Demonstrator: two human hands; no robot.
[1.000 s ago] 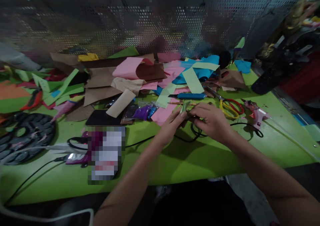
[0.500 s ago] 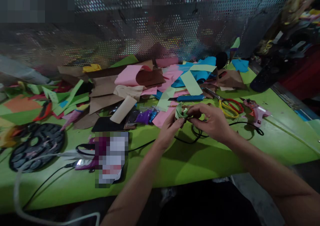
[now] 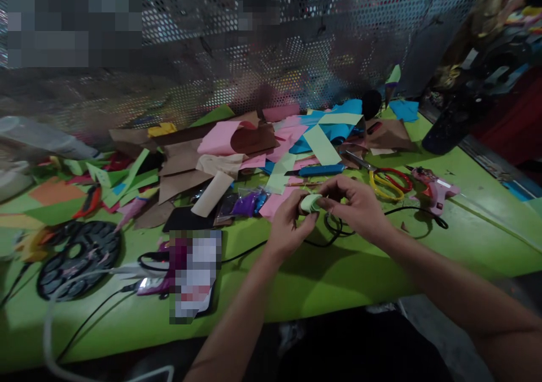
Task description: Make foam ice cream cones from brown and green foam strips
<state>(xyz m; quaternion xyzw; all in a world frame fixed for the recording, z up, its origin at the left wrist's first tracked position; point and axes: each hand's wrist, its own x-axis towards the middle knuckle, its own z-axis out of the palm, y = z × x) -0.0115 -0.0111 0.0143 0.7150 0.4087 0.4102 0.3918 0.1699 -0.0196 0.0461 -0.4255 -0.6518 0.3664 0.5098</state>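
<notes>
A small piece of pale green felt (image 3: 311, 202), curled into a roll, sits between my two hands above the front middle of the table. My left hand (image 3: 292, 224) is closed round its left side, thumb underneath. Fingers of my right hand (image 3: 351, 204) pinch its right edge. Just behind lie a pencil (image 3: 302, 184), a blue utility knife (image 3: 322, 170) and a pink sheet (image 3: 275, 201). A black cable (image 3: 334, 235) loops on the table below the hands. To the right of my right hand are scissors (image 3: 387, 184) with yellow and red handles.
A pink glue gun (image 3: 438, 187) lies at the right. Coloured felt sheets (image 3: 224, 136) are heaped along the perforated metal panel (image 3: 262, 88). Left are a cardboard tube (image 3: 212, 194), a purple packet (image 3: 244, 204), a phone (image 3: 197, 275) and a round black tray (image 3: 80, 260).
The green felt has turned in my fingers and now shows a rounder, rolled edge. Both hands stay together over the same spot. The view has shifted slightly.
</notes>
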